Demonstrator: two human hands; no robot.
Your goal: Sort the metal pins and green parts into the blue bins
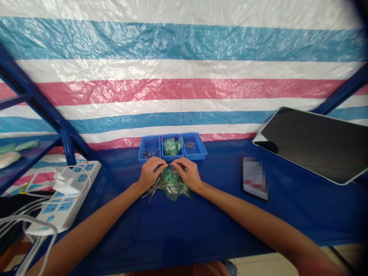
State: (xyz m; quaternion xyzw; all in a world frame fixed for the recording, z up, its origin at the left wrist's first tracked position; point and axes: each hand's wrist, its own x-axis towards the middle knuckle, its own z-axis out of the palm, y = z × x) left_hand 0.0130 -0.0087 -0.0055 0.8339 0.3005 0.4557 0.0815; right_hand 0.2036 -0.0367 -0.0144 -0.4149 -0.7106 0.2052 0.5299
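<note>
My left hand [151, 171] and my right hand [188, 172] meet in front of the blue bins, fingertips pinched. Between them is a short, thin metal pin [169, 164], one end in each pinch; its exact kind is too small to make out. Directly under my hands lies a green clear plastic bag [171, 182] with small whitish cylindrical pieces in and on it. Loose thin metal rods [153, 190] are spread at its left, below my left hand. Behind stand a left blue bin [140, 154] with thin rods, a middle bin [173, 157] with green bagged pieces, and a right bin [198, 156] with a small clear packet.
A white power strip [82, 191] with plugs and cables lies at the left. On the right are a phone [255, 180] and a large dark-screened device [313, 143]. Blue frame posts [66, 147] and a striped plastic sheet [184, 92] bound the blue table [172, 230].
</note>
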